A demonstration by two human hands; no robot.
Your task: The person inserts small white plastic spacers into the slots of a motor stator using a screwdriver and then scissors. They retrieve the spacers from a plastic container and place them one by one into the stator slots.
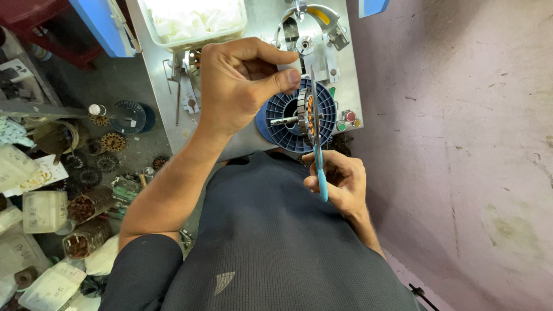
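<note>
The stator ring (307, 115), a toothed metal ring with copper-coloured windings, stood on edge in front of a round blue spool (288, 124) that lay on the grey metal bench plate (247, 144). The left hand (239, 86) was closed on the ring, its thumb and forefinger pinching the top edge. The right hand (340, 181) was clenched around the blue handles of a slim pair of pliers (318, 155), whose tips pointed up to the ring's lower part. A metal shaft (283, 121) stuck out of the spool's middle. A clear tub of white pieces (193, 20) sat at the far end of the plate, and red and green buttons (347, 120) lay just beside the spool.
</note>
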